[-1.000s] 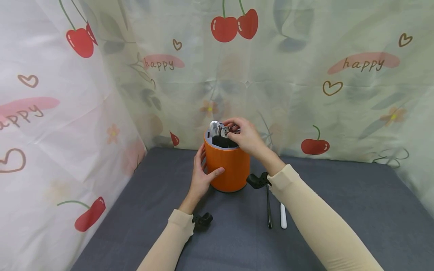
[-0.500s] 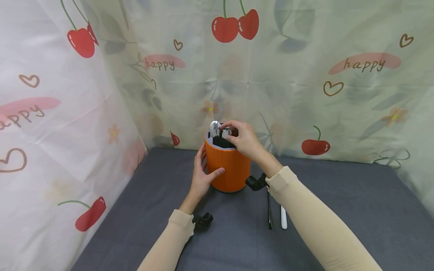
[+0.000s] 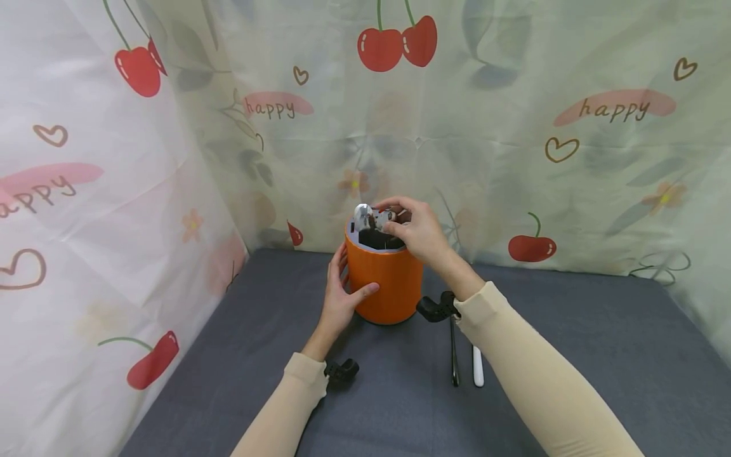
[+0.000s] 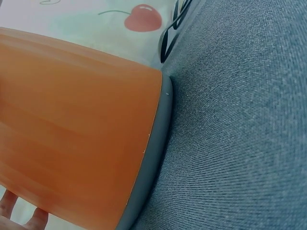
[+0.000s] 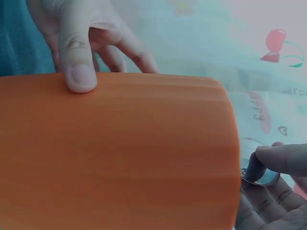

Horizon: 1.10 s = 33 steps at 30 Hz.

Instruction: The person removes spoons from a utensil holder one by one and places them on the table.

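Canister (image 3: 385,289) — orange, upright on the grey cloth (image 3: 388,412), near mid-view; clock read from it in the head view, twelve pointing away from the person. Left hand (image 3: 339,301) at nine, fingers curled round the wall, thumb laid on the front. Right hand (image 3: 424,231) at one, above the rim — thumb and fingers pinched narrow on a spoon (image 3: 384,220) by its shiny end, over the opening. Tall spoon (image 3: 362,216) stands at the opening's ten o'clock, bowl up. On the cloth, between four and five: black handle (image 3: 454,362), white handle (image 3: 478,368) just beside it, far ends hidden by the right sleeve (image 3: 537,362). Cherry-print backdrop (image 3: 474,171) at twelve.
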Each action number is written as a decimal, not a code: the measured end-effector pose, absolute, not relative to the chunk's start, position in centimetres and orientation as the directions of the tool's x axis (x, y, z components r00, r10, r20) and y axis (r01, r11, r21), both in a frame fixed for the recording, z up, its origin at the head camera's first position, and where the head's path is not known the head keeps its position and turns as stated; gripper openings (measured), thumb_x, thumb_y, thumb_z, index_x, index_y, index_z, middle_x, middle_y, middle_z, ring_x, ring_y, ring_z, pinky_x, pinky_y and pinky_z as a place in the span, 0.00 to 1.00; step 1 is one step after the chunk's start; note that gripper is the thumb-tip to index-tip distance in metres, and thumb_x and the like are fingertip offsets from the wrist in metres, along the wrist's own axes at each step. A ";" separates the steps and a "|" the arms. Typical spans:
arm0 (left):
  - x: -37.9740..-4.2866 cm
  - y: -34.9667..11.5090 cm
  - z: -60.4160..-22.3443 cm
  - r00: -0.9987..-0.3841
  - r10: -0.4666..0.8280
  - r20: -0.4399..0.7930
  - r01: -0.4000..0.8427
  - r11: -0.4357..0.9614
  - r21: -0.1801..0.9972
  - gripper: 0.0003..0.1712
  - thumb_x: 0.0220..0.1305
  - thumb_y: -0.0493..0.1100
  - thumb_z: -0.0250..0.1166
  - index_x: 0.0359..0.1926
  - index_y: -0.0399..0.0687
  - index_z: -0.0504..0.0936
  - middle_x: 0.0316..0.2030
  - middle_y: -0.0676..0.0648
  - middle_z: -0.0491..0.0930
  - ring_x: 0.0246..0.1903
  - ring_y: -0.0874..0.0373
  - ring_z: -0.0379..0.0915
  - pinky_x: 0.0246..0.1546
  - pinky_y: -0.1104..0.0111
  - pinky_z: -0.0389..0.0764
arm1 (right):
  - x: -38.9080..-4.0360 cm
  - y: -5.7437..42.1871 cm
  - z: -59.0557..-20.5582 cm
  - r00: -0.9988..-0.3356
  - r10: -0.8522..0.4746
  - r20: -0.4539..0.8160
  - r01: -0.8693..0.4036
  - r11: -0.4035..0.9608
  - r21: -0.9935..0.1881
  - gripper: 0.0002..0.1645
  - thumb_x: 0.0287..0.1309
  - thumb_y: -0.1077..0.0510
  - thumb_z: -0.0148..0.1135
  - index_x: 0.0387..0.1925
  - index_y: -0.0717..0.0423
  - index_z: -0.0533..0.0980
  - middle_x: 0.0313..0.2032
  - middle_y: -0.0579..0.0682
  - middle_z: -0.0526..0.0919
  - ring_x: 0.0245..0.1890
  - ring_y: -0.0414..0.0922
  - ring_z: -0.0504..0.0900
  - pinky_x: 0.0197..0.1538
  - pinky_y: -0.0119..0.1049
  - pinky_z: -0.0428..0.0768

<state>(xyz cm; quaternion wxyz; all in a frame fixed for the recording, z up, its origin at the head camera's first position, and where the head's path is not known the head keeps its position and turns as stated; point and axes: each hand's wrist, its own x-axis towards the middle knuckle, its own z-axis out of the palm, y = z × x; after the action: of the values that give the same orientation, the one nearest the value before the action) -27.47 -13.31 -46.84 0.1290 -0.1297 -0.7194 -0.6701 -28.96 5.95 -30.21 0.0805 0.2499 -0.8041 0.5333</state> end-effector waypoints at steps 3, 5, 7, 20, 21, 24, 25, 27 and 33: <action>-27.4 -13.3 -47.0 -0.924 0.009 0.382 0.382 0.075 0.921 0.55 0.67 0.47 0.74 0.83 0.70 0.48 0.78 0.57 0.51 0.77 0.56 0.49 0.78 0.47 0.53 | -28.9 6.4 -29.8 -0.862 -0.315 0.398 -0.483 0.266 -0.834 0.19 0.69 0.71 0.62 0.59 0.63 0.80 0.43 0.59 0.76 0.40 0.58 0.84 0.45 0.54 0.87; -27.4 -13.3 -47.0 -0.923 0.007 0.385 0.384 0.074 0.920 0.55 0.66 0.48 0.75 0.82 0.71 0.48 0.78 0.57 0.52 0.77 0.57 0.49 0.78 0.46 0.53 | -28.8 6.7 -29.4 -0.860 -0.310 0.406 -0.485 0.249 -0.838 0.19 0.69 0.71 0.63 0.60 0.63 0.80 0.43 0.59 0.77 0.39 0.57 0.84 0.45 0.49 0.88; -27.4 -13.3 -47.0 -0.923 0.005 0.384 0.383 0.073 0.921 0.56 0.65 0.50 0.75 0.82 0.73 0.48 0.78 0.59 0.52 0.77 0.57 0.49 0.78 0.46 0.53 | -28.6 7.0 -29.0 -0.859 -0.307 0.410 -0.483 0.218 -0.848 0.20 0.69 0.70 0.64 0.60 0.64 0.80 0.42 0.58 0.77 0.38 0.56 0.84 0.44 0.43 0.88; -27.3 -13.2 -46.8 -0.927 0.004 0.375 0.374 0.076 0.924 0.56 0.64 0.53 0.76 0.81 0.76 0.48 0.78 0.61 0.52 0.77 0.57 0.49 0.77 0.45 0.54 | -27.5 8.8 -26.5 -0.861 -0.232 0.453 -0.471 0.028 -0.881 0.21 0.66 0.70 0.67 0.59 0.71 0.79 0.37 0.53 0.81 0.35 0.45 0.81 0.45 0.34 0.85; -27.3 -13.2 -46.9 -0.928 0.003 0.373 0.373 0.077 0.925 0.56 0.64 0.53 0.76 0.81 0.77 0.49 0.78 0.61 0.52 0.77 0.57 0.49 0.77 0.46 0.54 | -27.4 8.9 -26.3 -0.860 -0.226 0.457 -0.471 0.011 -0.882 0.20 0.66 0.70 0.67 0.59 0.71 0.79 0.37 0.53 0.81 0.35 0.45 0.82 0.45 0.33 0.85; -27.4 -13.3 -46.9 -0.925 0.001 0.379 0.378 0.079 0.922 0.56 0.64 0.54 0.76 0.81 0.76 0.49 0.78 0.60 0.52 0.77 0.57 0.49 0.78 0.46 0.53 | -27.2 9.3 -25.8 -0.857 -0.214 0.469 -0.472 -0.041 -0.881 0.19 0.65 0.72 0.67 0.57 0.71 0.80 0.35 0.52 0.82 0.34 0.46 0.83 0.44 0.34 0.87; -27.4 -13.3 -46.9 -0.924 0.000 0.383 0.381 0.080 0.921 0.56 0.64 0.55 0.76 0.81 0.76 0.49 0.78 0.59 0.52 0.77 0.57 0.49 0.78 0.46 0.53 | -27.2 9.4 -25.6 -0.855 -0.209 0.475 -0.475 -0.053 -0.879 0.19 0.65 0.72 0.67 0.57 0.72 0.79 0.35 0.51 0.83 0.35 0.46 0.83 0.44 0.34 0.87; -27.4 -13.4 -47.0 -0.922 -0.001 0.387 0.385 0.081 0.919 0.56 0.63 0.55 0.76 0.81 0.76 0.49 0.78 0.59 0.52 0.77 0.58 0.49 0.78 0.47 0.53 | -27.0 9.7 -25.4 -0.851 -0.193 0.488 -0.481 -0.086 -0.872 0.18 0.65 0.74 0.66 0.56 0.70 0.80 0.35 0.50 0.84 0.35 0.46 0.84 0.44 0.34 0.87; -27.5 -13.4 -47.1 -0.918 0.007 0.396 0.395 0.078 0.915 0.56 0.63 0.55 0.76 0.81 0.75 0.49 0.78 0.60 0.52 0.77 0.58 0.49 0.78 0.47 0.53 | -26.3 10.9 -24.4 -0.812 -0.094 0.577 -0.554 -0.189 -0.811 0.16 0.63 0.77 0.65 0.52 0.68 0.83 0.34 0.50 0.83 0.34 0.46 0.80 0.41 0.34 0.87</action>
<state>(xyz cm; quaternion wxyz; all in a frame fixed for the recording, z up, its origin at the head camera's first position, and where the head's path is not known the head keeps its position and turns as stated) -27.46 -13.36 -47.12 0.1463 -0.1396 -0.7196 -0.6643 -26.33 10.87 -24.38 0.1588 0.2627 -0.6166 0.7249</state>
